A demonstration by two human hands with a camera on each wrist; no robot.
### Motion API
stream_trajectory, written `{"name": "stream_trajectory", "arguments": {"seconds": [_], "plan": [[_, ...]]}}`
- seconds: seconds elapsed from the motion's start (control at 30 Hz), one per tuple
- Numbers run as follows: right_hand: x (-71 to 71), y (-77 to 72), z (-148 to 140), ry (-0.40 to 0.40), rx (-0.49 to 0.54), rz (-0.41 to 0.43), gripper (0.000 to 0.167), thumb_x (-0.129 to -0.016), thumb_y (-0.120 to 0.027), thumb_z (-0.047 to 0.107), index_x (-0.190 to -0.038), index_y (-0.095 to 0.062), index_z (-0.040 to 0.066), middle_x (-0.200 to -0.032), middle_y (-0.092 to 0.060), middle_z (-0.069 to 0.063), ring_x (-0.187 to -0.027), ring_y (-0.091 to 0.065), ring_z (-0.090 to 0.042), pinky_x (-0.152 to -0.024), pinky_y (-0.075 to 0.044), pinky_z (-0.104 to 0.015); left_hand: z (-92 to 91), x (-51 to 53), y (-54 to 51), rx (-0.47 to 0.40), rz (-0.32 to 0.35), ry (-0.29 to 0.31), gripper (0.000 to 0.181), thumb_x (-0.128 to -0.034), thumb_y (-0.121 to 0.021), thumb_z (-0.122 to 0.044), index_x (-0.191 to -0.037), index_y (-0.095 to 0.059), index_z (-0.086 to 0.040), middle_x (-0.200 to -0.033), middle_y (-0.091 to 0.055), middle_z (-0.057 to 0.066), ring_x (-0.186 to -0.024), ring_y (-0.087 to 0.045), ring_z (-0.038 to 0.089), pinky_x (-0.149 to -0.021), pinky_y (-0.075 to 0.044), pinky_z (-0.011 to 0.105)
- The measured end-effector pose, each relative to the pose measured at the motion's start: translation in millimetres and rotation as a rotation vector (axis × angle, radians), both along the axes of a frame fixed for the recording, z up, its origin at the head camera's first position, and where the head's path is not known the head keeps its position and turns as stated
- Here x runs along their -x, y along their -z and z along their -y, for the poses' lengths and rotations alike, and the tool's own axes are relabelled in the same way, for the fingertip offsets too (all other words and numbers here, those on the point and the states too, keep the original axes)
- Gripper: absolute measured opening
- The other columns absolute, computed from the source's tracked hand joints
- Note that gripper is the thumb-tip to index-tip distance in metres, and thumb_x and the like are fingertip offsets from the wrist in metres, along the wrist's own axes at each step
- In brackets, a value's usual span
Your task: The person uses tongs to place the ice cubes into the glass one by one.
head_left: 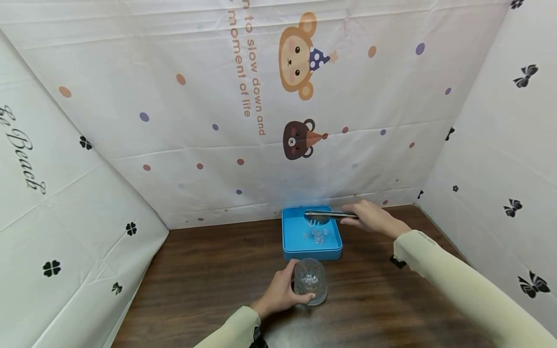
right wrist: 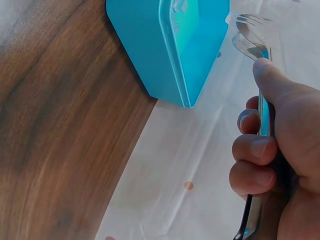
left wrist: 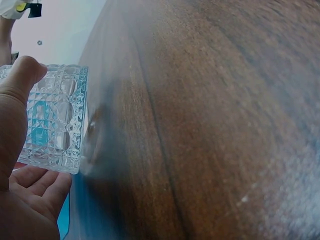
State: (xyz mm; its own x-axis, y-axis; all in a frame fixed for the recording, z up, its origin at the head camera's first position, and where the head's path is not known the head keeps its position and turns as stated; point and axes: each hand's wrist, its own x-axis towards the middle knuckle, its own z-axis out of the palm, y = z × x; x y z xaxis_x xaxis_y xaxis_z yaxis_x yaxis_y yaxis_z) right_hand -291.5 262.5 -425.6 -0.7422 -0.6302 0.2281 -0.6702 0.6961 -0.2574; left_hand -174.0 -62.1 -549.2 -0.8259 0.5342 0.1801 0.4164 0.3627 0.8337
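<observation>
My left hand [head_left: 280,291] grips a clear textured glass [head_left: 311,282] that stands on the table; in the left wrist view, thumb and fingers lie on opposite sides of the glass [left wrist: 62,115]. My right hand [head_left: 374,218] holds metal tongs [head_left: 332,213], one end spoon-like and the other fork-like, over a blue box [head_left: 289,237]. The right wrist view shows fingers of the hand [right wrist: 280,135] curled round the tongs [right wrist: 264,112], a clear piece [right wrist: 231,19] at their tip. Several clear pieces [head_left: 319,237] lie in the box.
The brown wooden table [head_left: 209,275] runs up to a white patterned cloth [head_left: 243,174] hanging behind it. More white cloth [head_left: 500,193] hangs at the right and at the left [head_left: 74,217]. The box stands near the back edge, just beyond the glass.
</observation>
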Motion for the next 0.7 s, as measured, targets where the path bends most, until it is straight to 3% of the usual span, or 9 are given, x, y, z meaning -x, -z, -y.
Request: {"name": "stream_trajectory", "arguments": {"seconds": [0.7], "plan": [[-5.3,7.2,-1.8,-0.007,0.027,0.022,0.017,-0.101,-0.068,0.021,-0.088,-0.058,0.018,-0.061,-0.044,0.01,-0.049,-0.041,-0.003,-0.052,-0.038,-0.025,0.2,1.1,0.6,0.002,0.004,-0.004,0.071,-0.0847,-0.083,-0.045,-0.139,-0.046,-0.017,-0.126,-0.066,0.003,-0.107,-0.066,0.007,-0.093,-0.055,0.028]]}}
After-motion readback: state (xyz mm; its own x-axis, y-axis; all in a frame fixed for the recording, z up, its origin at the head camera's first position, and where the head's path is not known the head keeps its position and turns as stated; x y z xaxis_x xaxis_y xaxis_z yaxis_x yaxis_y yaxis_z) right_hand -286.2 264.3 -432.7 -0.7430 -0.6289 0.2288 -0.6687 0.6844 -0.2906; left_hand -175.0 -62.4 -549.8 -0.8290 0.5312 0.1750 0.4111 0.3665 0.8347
